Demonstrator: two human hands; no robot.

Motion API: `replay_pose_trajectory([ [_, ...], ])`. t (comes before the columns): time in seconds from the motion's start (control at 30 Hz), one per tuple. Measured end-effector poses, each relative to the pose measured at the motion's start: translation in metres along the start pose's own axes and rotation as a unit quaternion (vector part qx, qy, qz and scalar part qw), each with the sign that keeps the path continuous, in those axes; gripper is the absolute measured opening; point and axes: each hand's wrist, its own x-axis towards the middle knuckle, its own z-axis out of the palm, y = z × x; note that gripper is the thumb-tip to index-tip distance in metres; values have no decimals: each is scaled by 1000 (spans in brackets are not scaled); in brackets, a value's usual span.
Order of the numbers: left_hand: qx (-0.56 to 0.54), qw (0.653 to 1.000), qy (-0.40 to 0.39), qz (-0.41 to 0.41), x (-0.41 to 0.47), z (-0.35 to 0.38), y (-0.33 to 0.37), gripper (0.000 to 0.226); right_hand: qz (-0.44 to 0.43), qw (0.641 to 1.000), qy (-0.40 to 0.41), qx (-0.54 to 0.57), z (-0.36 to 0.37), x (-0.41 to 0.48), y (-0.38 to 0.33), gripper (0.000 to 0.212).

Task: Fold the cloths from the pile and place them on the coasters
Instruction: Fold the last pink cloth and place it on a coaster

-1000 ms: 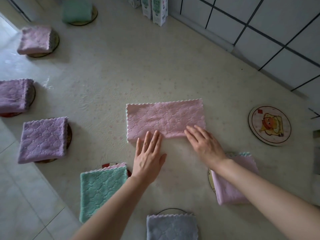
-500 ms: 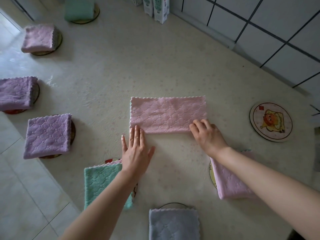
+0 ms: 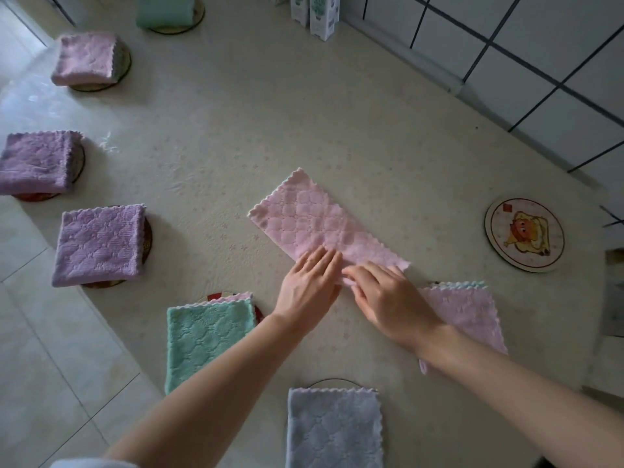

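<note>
A pink cloth [image 3: 314,219], folded into a long strip, lies slantwise on the table [image 3: 270,113], running from upper left to lower right. Both hands are at its near end. My left hand [image 3: 310,287] rests on the cloth with straight fingers. Beside it, my right hand [image 3: 388,298] curls its fingertips at the near edge and pinches a small fold of the cloth. A bare round coaster [image 3: 525,234] with a cartoon picture lies to the right, apart from the cloth.
Folded cloths sit on coasters around the table: two purple [image 3: 98,244] [image 3: 37,162], pink [image 3: 86,59], green [image 3: 165,10], green [image 3: 207,339], grey [image 3: 334,427], pink [image 3: 462,315]. Cartons [image 3: 324,11] stand by the tiled wall [image 3: 540,62]. The table's edge runs along the left.
The pink strip has turned from lying level to lying slantwise. Both hands have come together at its near right end, and the right hand has taken hold of its edge.
</note>
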Motion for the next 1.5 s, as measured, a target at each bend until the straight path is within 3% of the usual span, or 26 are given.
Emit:
replay_pose_trajectory([
  [0.17, -43, 998, 2, 46, -28, 9, 0, 37, -1, 997, -29, 70, -3, -15, 9, 25],
  [0.27, -72, 993, -21, 92, -47, 11, -3, 40, -18, 996, -65, 50, -2, -14, 29, 49],
  [0.4, -144, 984, -40, 97, -67, 1, -1, 37, -40, 982, -179, 46, 10, -17, 47, 77],
  [0.5, -253, 967, -29, 18, -76, -12, -1, 38, -50, 969, -233, 64, 19, -19, 57, 68],
  [0.6, -317, 942, -12, -111, -76, -23, -6, 38, -24, 962, -242, 121, 16, -11, 60, 55],
  [0.67, -330, 925, -15, -189, -70, -21, -14, 19, -9, 964, -227, 140, 13, -2, 56, 49],
  [0.73, -381, 887, -19, -261, -59, -22, -20, 27, 59, 959, -235, 149, 7, 11, 53, 41],
  [0.8, -449, 837, -34, -311, -46, -26, -27, 36, 128, 945, -249, 170, 5, 26, 52, 18],
  [0.93, -572, 714, -55, -401, -26, -32, -37, 20, 183, 941, -224, 174, 17, 54, 54, 31],
  [1.2, -634, 608, -84, -471, -19, -34, -47, 28, 231, 931, -267, 91, 32, 77, 50, 40],
  [1.4, -683, 518, -100, -505, -17, -43, -50, 36, 258, 929, -250, 86, 31, 77, 45, 42],
  [1.5, -686, 505, -98, -514, -19, -43, -51, 32, 274, 927, -244, 70, 31, 76, 38, 42],
])
